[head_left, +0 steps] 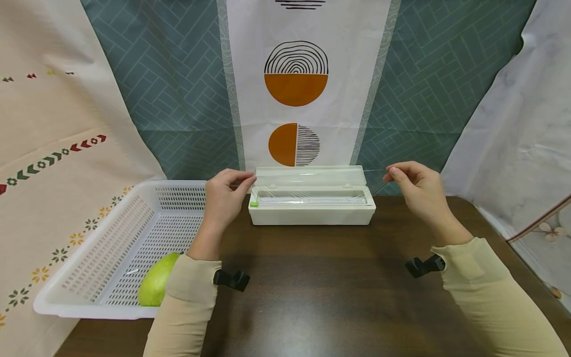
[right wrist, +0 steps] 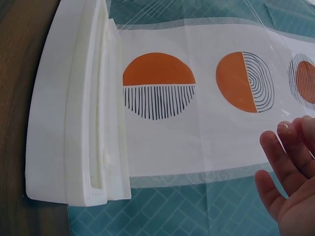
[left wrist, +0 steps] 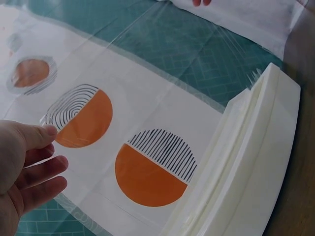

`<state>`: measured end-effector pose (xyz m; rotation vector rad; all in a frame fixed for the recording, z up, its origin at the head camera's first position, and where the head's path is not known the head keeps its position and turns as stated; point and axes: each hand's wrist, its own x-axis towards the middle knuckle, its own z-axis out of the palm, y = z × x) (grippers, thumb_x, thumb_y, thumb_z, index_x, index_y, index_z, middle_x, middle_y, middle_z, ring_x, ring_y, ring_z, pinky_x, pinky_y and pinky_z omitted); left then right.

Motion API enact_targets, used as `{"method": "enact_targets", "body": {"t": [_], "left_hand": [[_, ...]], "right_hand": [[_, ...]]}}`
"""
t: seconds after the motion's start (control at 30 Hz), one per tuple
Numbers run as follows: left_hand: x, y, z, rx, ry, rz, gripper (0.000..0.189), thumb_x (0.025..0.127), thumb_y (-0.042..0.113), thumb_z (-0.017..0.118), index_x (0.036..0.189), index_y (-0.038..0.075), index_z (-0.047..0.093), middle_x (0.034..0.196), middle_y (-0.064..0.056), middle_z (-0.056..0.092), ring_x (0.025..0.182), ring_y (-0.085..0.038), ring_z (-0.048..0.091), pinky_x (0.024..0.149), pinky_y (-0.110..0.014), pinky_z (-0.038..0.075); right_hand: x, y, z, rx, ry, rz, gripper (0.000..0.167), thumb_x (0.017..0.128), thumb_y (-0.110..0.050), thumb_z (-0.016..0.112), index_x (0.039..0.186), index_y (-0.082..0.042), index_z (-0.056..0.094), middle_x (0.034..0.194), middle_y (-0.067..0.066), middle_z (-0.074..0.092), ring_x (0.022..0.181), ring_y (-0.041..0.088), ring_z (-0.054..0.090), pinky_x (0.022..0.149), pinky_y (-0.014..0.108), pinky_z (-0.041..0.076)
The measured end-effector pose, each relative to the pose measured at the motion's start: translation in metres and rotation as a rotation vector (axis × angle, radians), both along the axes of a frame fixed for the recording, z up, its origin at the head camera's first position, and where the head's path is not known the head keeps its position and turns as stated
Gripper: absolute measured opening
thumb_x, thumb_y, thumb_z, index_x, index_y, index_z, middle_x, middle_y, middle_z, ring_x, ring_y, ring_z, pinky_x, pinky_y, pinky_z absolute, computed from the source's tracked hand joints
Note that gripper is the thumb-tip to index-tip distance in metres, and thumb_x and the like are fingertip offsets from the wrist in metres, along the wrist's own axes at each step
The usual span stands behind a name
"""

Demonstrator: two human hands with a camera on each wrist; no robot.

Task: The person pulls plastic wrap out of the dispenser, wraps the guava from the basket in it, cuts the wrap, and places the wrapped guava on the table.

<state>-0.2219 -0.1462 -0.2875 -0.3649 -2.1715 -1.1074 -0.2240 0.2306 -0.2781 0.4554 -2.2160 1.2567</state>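
A white cling film dispenser point(head_left: 312, 216) stands at the back of the table, its lid point(head_left: 311, 169) raised and a green piece point(head_left: 254, 204) at the slot's left end. Clear cling film point(left wrist: 115, 42) stretches up out of it, between my hands. At its left end, my left hand point(head_left: 226, 196) pinches the film between thumb and index finger; the other fingers point(left wrist: 44, 189) are spread loosely in the left wrist view. My right hand point(head_left: 417, 191) pinches the opposite corner, higher than the box and to its right. Part of that pinch is cut off in the right wrist view.
On the left sits a white perforated basket point(head_left: 95, 313) holding a green mango-like fruit point(head_left: 156, 281), partly covered by my left sleeve point(head_left: 189, 292). Patterned cloth point(head_left: 187, 89) hangs right behind the dispenser. A black strap mount point(head_left: 426, 266) sits at each wrist.
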Motion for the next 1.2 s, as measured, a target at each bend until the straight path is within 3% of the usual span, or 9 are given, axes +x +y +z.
{"method": "enact_targets", "body": {"t": [1.2], "left_hand": [[0.0077,-0.0021,0.0051,0.017,0.071,-0.043,0.015,0.081,0.007,0.073,0.095,0.0,0.074,0.086,-0.013,0.069,0.076,-0.022,0.068,0.068,-0.003,0.044]], "right_hand": [[0.0051,0.001,0.0052,-0.026,0.034,0.012,0.014,0.092,-0.01,0.059,0.099,-0.001,0.068,0.077,-0.023,0.064,0.076,-0.006,0.062,0.074,0.008,0.046]]}}
